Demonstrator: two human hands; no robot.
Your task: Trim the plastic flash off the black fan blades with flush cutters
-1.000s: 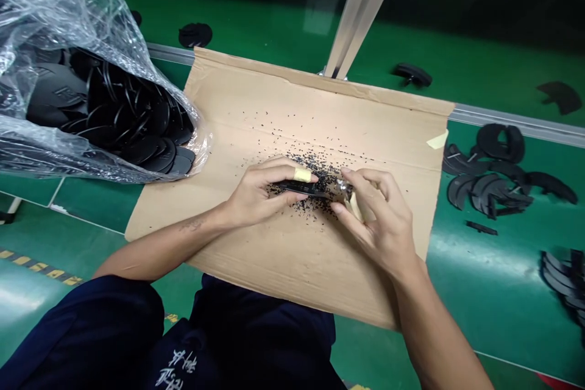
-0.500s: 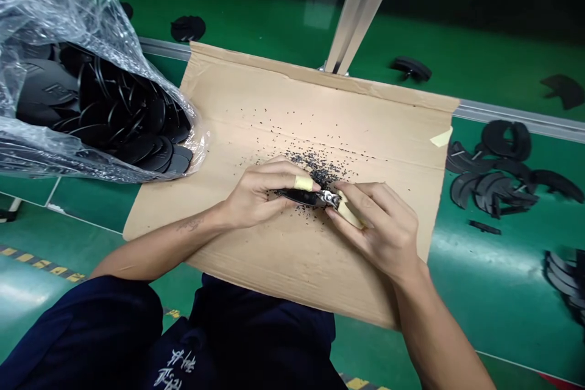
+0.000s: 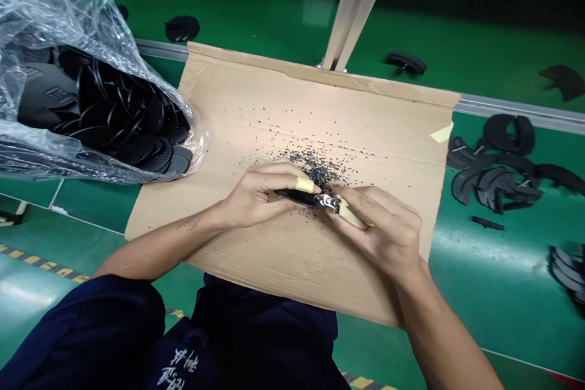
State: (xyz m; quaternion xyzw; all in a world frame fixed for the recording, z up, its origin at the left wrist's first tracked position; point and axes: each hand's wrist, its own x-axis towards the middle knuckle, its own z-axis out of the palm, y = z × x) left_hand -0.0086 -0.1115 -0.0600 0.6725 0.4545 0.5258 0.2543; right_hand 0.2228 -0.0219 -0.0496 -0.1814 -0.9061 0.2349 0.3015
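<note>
Between thumb and fingers, my left hand (image 3: 262,192) pinches a thin black plastic disc (image 3: 299,197), seen nearly edge-on. Yellow tape wraps one of its fingers. My right hand (image 3: 384,222) is closed around a pair of small nippers (image 3: 328,201), whose metal head meets the disc's right edge. Yellowish material shows at the right fingers, over the tool's grip; the rest of the grip is hidden in the palm. Beneath and beyond both hands, many tiny black scraps (image 3: 315,164) lie scattered on a cardboard sheet (image 3: 283,256).
A clear plastic bag (image 3: 86,6) full of black discs (image 3: 141,149) lies open at the left. Curved black parts (image 3: 491,186) are piled on the green table (image 3: 493,274) at the right. A metal post (image 3: 359,9) rises behind the cardboard.
The view has shifted slightly. The hands keep the same hold, with the nippers still at the disc's right edge and turned very slightly.
</note>
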